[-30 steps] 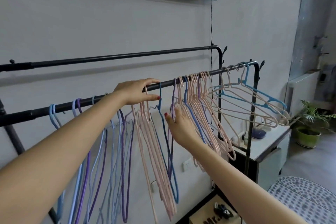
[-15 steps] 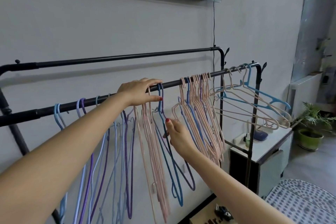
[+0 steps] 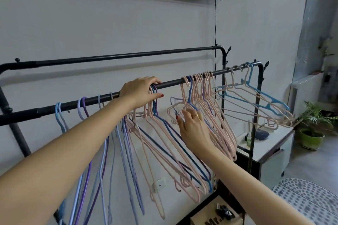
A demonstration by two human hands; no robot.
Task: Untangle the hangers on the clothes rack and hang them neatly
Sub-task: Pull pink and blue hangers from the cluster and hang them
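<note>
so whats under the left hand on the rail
The left hand rests over the front rail, its fingers on the hooks of pink and dark blue hangers that hang below. How many hooks sit beneath the palm is hidden.

Right hand (image 3: 193,129) moved right from dark blue hanger (image 3: 175,133) to pink bunch (image 3: 215,115).

Left hand (image 3: 140,91) hides hanger hooks on rail (image 3: 102,99); box (image 3: 212,219) lettering cut off at bottom edge

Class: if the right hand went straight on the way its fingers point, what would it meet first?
Most likely the pink hangers bunched on the front rail; the right hand already reaches their shoulders, though depth is unclear.
</note>
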